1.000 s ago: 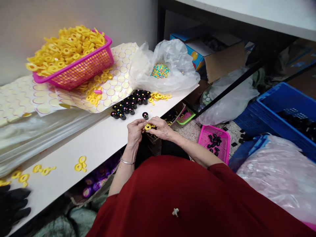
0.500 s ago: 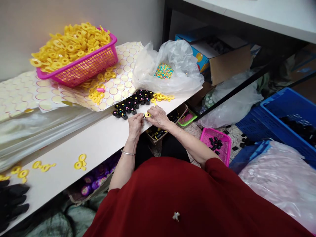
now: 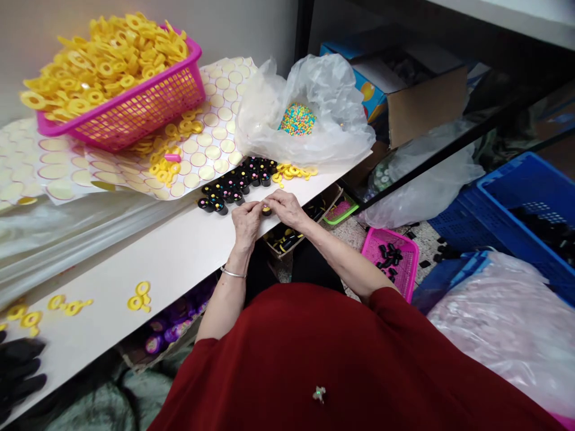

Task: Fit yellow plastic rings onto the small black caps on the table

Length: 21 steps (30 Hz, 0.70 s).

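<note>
My left hand (image 3: 247, 222) and my right hand (image 3: 286, 209) meet at the table's front edge, fingertips pinched together. Just under them is a small black cylinder with a yellow ring (image 3: 266, 211), against the curled fingers of my right hand. Whatever my left fingertips pinch is too small or hidden to name. Beyond my hands stand rows of black cylinders (image 3: 238, 185) with small coloured beads on top. A little pile of yellow rings with tabs (image 3: 294, 172) lies right of them.
A pink basket (image 3: 130, 114) heaped with yellow rings stands on sticker sheets (image 3: 215, 126). An open plastic bag (image 3: 332, 114) holds coloured beads. Loose yellow rings (image 3: 141, 293) lie at left. Below are a pink basket (image 3: 411, 263) with black pieces and a blue crate (image 3: 507, 185).
My fingertips have come together above the black cylinder with the yellow ring, which was apart from my left fingers. The view has shifted slightly.
</note>
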Each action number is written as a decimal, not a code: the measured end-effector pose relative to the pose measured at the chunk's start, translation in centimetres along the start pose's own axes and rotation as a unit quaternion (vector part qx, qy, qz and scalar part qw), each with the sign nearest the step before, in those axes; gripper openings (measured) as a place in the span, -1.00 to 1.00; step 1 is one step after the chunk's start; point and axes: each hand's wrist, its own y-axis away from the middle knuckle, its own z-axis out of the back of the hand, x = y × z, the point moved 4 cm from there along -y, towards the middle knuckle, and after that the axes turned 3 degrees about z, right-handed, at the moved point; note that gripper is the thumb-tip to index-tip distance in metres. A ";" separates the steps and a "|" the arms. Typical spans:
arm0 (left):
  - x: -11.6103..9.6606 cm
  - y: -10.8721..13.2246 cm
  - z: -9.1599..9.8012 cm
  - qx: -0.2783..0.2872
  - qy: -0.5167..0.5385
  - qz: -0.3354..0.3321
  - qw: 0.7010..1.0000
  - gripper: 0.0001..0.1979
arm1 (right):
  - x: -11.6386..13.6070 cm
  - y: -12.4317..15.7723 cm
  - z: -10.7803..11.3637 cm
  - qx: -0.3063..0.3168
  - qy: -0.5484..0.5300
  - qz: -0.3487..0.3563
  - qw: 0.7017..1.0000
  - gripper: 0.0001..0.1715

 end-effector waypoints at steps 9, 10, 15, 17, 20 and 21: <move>-0.4 0.5 -0.9 -0.021 0.053 0.065 0.996 -0.80 | -2.4 -0.5 -2.5 -0.089 -0.246 -0.151 0.953 -0.72; -0.4 0.7 -1.1 -0.023 0.062 0.070 0.995 -0.78 | -2.3 -0.3 -2.6 -0.090 -0.253 -0.161 0.950 -0.72; 0.1 1.4 -1.4 -0.036 0.097 0.083 0.991 -0.73 | -1.7 0.5 -2.5 -0.065 -0.304 -0.241 0.920 -0.67; 0.8 1.3 -1.5 -0.036 0.095 0.088 0.991 -0.73 | -1.6 0.6 -2.6 -0.052 -0.326 -0.263 0.907 -0.65; 1.6 0.9 -1.6 -0.037 0.068 0.074 0.994 -0.74 | -1.6 0.6 -2.9 -0.064 -0.335 -0.268 0.901 -0.67; 1.6 0.8 -1.6 -0.039 0.058 0.066 0.995 -0.75 | -1.6 0.6 -2.9 -0.074 -0.332 -0.267 0.902 -0.68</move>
